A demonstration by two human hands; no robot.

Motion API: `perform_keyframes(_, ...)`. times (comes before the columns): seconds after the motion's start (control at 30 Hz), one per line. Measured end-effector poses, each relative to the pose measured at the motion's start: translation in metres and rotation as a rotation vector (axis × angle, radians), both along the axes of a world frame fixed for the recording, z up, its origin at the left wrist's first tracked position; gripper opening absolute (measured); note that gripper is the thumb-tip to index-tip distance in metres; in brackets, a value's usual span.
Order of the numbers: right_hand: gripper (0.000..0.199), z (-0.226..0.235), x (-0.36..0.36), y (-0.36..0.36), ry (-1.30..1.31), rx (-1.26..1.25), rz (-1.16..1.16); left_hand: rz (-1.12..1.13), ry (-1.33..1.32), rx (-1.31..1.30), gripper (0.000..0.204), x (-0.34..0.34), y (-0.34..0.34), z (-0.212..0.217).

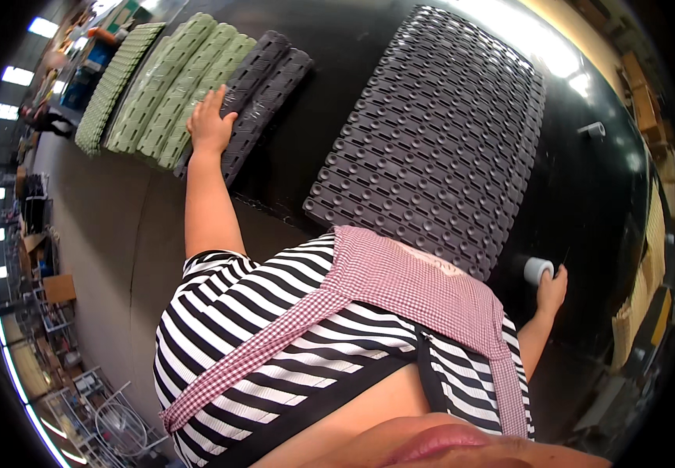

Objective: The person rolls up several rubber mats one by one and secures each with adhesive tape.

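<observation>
At the upper left, my left hand (211,123) lies with fingers stretched over a row of rolled or folded plastic mats. It touches where a green mat (167,93) meets a dark grey mat (263,109). In front of me a large dark grey studded mat (439,132) lies flat on the black table (587,187). Low on the right, my right hand (553,292) is at a white roll (535,270) that looks like tape. Its thumb is against the roll's end and its fingers curl at the side, partly hidden.
A small clear-and-white cylinder (591,130) lies on the table at the far right. Cardboard (640,288) stands past the right edge. On the left are the grey floor (103,226), a wheeled metal rack (111,421) and a distant person (47,121).
</observation>
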State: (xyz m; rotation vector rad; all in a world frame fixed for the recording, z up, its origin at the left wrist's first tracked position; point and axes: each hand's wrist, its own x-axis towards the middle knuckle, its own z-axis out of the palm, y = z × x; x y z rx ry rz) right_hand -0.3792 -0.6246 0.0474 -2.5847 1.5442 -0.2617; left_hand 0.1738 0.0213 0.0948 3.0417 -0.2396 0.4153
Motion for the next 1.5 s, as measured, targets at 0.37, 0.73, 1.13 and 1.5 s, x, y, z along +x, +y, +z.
perform_keyframes(0.37, 0.066, 0.002, 0.077, 0.19, -0.144, 0.126, 0.402, -0.32, 0.59, -0.53, 0.056, -0.15, -0.117, -0.072)
perform_keyframes(0.73, 0.073, -0.001, 0.098, 0.216, -0.416, 0.115, 0.524, -0.591, 0.493, -0.495, 0.062, -0.18, -0.141, -0.012)
perform_keyframes(1.13, 0.028, 0.131, 0.192, 0.11, -0.975, 1.312, 0.288, -0.577, 1.305, -1.736, 0.049, -0.112, -0.198, 0.078)
perform_keyframes(1.5, 0.046, 0.088, 0.09, 0.158, -0.801, 1.102, 0.171, -0.568, 1.071, -1.319, 0.078, -0.186, -0.137, 0.022)
